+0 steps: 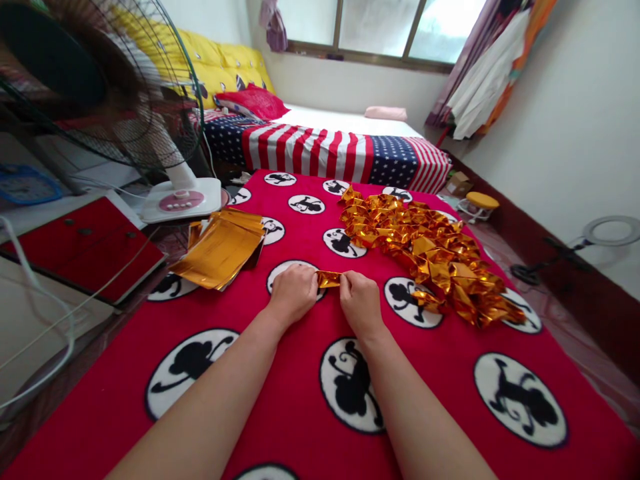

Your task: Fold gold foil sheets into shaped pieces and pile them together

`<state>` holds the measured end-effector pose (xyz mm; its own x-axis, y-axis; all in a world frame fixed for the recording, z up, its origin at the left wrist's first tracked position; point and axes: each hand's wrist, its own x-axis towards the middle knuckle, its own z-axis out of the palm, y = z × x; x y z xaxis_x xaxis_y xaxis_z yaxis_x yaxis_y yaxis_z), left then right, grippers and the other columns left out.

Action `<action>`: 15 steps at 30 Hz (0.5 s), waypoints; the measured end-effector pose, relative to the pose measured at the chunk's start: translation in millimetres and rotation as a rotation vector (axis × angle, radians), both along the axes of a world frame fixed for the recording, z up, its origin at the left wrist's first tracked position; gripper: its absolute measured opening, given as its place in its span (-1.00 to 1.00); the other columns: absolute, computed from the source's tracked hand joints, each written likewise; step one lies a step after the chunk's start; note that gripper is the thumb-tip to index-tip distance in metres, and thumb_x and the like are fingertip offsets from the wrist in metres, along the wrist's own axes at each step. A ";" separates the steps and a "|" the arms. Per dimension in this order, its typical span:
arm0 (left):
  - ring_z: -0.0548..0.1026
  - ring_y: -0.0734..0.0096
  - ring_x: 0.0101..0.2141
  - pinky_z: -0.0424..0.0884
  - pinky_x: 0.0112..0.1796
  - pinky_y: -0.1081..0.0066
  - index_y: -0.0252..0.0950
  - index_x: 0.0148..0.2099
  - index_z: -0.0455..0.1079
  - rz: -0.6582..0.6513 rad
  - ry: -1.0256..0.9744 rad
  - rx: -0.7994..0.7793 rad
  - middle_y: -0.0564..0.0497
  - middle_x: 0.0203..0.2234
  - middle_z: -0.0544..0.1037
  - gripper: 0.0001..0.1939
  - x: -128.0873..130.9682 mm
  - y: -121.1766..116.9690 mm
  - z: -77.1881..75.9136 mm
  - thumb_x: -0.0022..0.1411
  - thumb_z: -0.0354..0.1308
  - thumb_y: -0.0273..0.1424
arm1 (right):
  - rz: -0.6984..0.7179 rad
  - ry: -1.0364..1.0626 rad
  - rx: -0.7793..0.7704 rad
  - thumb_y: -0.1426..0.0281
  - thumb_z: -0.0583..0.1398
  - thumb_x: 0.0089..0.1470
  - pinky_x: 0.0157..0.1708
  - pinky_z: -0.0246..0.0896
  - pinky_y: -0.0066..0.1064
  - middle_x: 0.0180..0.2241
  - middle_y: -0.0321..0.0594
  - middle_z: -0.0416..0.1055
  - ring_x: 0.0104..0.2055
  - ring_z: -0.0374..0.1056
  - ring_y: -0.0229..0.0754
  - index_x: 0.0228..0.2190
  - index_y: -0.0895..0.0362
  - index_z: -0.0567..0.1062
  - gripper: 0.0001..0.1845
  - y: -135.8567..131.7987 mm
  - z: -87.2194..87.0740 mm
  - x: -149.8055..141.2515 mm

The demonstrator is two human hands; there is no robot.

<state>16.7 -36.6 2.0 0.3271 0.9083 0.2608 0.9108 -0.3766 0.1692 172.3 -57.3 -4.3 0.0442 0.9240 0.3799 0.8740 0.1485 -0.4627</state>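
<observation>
A white-based electric fan (173, 160) with a round wire guard stands at the left, near a blue-rimmed clock (31, 185). Beneath a frosted-glass window (373, 28), a red fabric pillow (256, 102) lies on a bed (335, 122) draped in stars-and-stripes cloth (330, 153).

On the cloth (295, 400), a sheet stack (225, 250) lies left and a foil heap (430, 247) right of the foil strip (329, 279) between left grip (296, 291) and right grip (361, 300), with a bed (330, 150) behind the cloth.
</observation>
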 end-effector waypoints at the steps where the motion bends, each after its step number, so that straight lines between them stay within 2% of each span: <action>1: 0.51 0.20 -0.24 0.29 -0.29 0.30 -0.30 -0.29 0.45 -0.001 -0.002 0.000 -0.10 -0.33 0.58 -0.67 -0.1 0.1 0.2 0.35 -0.14 -0.40 | -0.008 0.011 -0.004 0.49 0.03 0.19 -0.39 -0.04 -0.40 -0.49 -0.14 0.48 -0.44 0.35 -0.21 -0.52 0.15 0.45 -0.70 -0.4 0.4 -0.3; 7: 0.51 0.22 -0.24 0.27 -0.30 0.32 -0.28 -0.31 0.47 -0.015 -0.029 -0.003 -0.09 -0.34 0.59 -0.64 -1.5 -0.4 1.4 0.36 -0.14 -0.37 | -0.113 0.011 -0.106 0.37 0.07 0.17 -0.45 -0.12 -0.38 -0.56 -0.15 0.46 -0.52 0.28 -0.23 -0.53 0.13 0.48 -0.70 -1.5 5.2 2.0; 15: 0.51 0.24 -0.26 0.23 -0.32 0.34 -0.26 -0.32 0.51 0.017 -0.085 0.004 -0.06 -0.36 0.61 -0.55 0.5 0.1 0.1 0.41 -0.16 -0.25 | -0.127 -0.137 -0.192 0.31 0.05 0.18 -0.47 -0.25 -0.33 -0.50 -0.11 0.52 -0.49 0.28 -0.20 -0.51 0.12 0.54 -0.66 -3.3 11.6 2.9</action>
